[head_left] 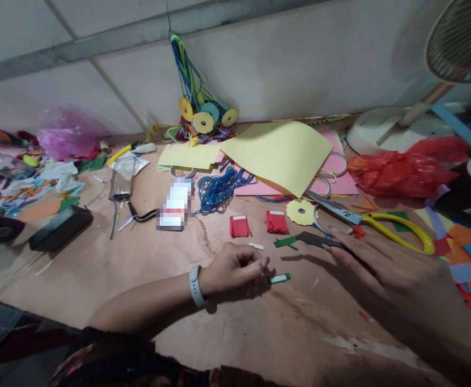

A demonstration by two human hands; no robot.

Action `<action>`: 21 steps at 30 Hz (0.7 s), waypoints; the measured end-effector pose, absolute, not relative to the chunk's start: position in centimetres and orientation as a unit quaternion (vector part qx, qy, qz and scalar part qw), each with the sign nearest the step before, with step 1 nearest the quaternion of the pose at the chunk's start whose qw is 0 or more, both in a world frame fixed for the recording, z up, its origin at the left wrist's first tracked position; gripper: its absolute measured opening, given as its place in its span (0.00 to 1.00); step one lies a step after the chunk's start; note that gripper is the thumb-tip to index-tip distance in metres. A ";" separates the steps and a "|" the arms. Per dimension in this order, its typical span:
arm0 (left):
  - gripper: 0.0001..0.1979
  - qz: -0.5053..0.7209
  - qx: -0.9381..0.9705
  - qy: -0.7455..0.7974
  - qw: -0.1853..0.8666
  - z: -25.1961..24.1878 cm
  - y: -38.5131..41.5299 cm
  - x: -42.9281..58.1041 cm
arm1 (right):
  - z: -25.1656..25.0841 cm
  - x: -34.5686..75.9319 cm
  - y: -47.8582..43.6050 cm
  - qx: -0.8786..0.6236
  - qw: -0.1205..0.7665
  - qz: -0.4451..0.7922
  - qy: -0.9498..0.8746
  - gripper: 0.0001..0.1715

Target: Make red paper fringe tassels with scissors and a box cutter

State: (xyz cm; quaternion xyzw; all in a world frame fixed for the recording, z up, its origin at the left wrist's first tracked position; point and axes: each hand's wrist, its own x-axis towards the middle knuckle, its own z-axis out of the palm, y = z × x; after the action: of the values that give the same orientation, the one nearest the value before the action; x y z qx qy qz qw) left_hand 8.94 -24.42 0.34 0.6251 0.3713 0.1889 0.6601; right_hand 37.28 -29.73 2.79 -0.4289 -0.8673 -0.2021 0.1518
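Note:
My left hand (235,267), with a light watch on the wrist, is curled closed just above the table. Its fingertips are beside a small green paper piece (286,277) bearing a white strip; whether they pinch anything is hidden. My right hand (384,269) grips a dark, flat, narrow tool (316,240), its tip at another green paper piece (284,242). Ahead lie two red fringed paper pieces (240,228), each with a white strip at its top. A loose white strip (256,246) rests close by, and a yellow scalloped paper disc (301,212) lies beyond the tool.
Large yellow-handled scissors (405,223) lie behind my right hand. Blue cord (219,189), a phone (175,204) and yellow sheets (279,153) are farther back. A red plastic bag (400,169) and a fan (405,121) stand right; paper scraps (42,177) cover the left.

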 end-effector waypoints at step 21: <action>0.12 0.213 0.588 0.363 0.691 1.3 -24.6 9.4 | 2.5 36.2 -30.4 -0.481 0.225 -0.055 -0.846 0.15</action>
State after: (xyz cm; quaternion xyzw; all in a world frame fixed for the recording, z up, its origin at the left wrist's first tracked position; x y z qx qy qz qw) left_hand 9.41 -24.65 1.31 0.5877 0.3630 0.2133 0.6909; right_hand 36.16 -30.36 2.46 -0.4810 -0.8455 -0.0547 0.2253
